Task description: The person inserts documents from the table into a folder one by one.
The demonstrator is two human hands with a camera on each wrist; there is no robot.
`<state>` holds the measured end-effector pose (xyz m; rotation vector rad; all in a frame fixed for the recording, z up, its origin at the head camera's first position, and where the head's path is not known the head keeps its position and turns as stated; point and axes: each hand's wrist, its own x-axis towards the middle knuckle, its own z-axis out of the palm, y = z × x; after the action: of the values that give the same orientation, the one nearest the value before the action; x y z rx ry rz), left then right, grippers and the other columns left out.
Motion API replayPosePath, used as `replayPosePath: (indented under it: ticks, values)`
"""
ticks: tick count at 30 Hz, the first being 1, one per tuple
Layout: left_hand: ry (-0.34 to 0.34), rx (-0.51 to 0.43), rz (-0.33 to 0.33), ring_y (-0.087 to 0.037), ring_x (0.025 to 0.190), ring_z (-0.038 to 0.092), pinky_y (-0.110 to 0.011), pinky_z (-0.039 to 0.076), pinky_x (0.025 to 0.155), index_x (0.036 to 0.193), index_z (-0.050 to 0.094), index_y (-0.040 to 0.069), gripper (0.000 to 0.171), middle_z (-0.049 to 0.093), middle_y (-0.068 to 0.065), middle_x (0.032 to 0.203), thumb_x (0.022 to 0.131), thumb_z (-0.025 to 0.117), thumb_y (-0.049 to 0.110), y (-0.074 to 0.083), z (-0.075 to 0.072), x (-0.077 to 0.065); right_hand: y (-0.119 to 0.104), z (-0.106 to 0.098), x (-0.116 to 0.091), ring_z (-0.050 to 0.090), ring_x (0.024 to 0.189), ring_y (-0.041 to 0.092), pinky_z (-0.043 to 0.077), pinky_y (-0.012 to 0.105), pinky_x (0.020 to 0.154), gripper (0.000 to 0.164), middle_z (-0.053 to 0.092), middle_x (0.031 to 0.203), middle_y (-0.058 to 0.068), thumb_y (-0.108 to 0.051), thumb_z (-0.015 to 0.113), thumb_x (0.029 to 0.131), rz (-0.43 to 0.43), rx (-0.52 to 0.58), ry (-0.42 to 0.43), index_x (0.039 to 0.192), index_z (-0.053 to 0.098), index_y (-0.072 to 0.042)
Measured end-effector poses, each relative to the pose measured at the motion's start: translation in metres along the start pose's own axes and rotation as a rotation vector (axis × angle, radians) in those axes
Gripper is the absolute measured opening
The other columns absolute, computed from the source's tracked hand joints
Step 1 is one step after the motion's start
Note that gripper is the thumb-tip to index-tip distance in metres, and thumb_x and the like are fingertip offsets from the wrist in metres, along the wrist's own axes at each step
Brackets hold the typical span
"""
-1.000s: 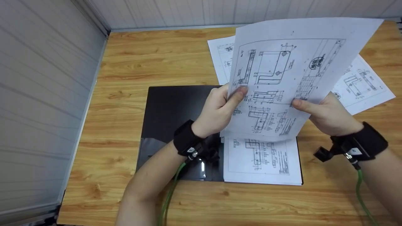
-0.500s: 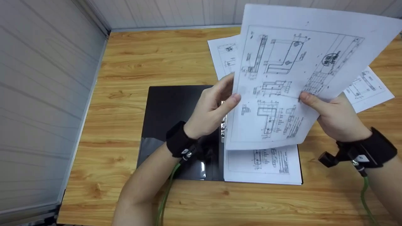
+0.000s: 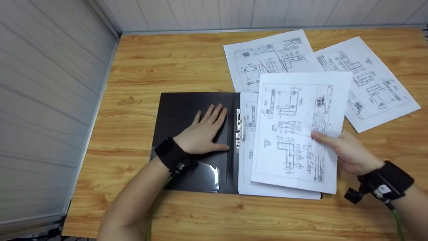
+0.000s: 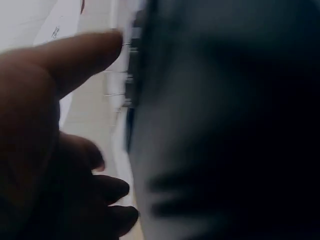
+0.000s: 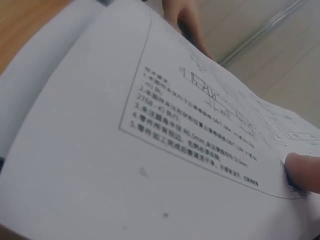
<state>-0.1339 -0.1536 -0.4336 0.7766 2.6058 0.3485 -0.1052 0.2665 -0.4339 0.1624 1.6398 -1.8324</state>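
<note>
A black folder (image 3: 177,100) lies spread on the table, a metal clip (image 3: 238,134) along its spine. My left hand (image 3: 202,135) rests on the left cover, fingers straight and spread. In the left wrist view, dark fingers (image 4: 75,55) show beside the blurred cover. My right hand (image 3: 351,150) pinches the right edge of a technical drawing sheet (image 3: 301,134), thumb on top and the other fingers hidden beneath. This sheet overlaps the papers (image 3: 245,167) on the folder's right side. The right wrist view shows the held sheet's printed notes (image 5: 190,135) and the thumb (image 5: 305,172).
Behind the folder, two loose drawings lie at angles: one sheet (image 3: 267,50) at the back and another sheet (image 3: 384,77) to the right. A grey partition (image 3: 50,100) borders the table's left side, and a back wall (image 3: 234,15) runs behind it.
The left hand has let go of the raised drawing sheet and moved left and down onto the cover. The right hand has lowered the sheet over the folder's papers, uncovering the clip and loose drawings.
</note>
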Motion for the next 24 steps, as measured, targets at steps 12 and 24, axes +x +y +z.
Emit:
replayPosePath:
  ticks: [12,24]
  values:
    - [-0.056,0.085,0.014,-0.033,0.148,-0.024,-0.075,-0.014,0.104,0.160,-0.009,0.017,0.138,-0.024,-0.002,0.164,0.064,0.054,0.094,0.008,0.017,0.004,0.021,0.020,0.011,0.067,0.105,0.043,0.053,0.057,0.084,0.052,0.066,0.122,0.022,-0.029,0.060,0.101,0.131,-0.048,-0.070,0.147,0.041,-0.013]
    - [-0.044,0.053,0.028,-0.033,0.147,-0.026,-0.075,-0.018,0.102,0.159,-0.011,0.019,0.138,-0.025,-0.001,0.163,0.063,0.054,0.094,0.004,0.021,0.005,0.019,0.027,0.014,0.064,0.108,0.046,0.052,0.057,0.085,0.053,0.063,0.127,0.025,-0.026,0.056,0.103,0.106,-0.024,-0.138,0.151,0.037,-0.015]
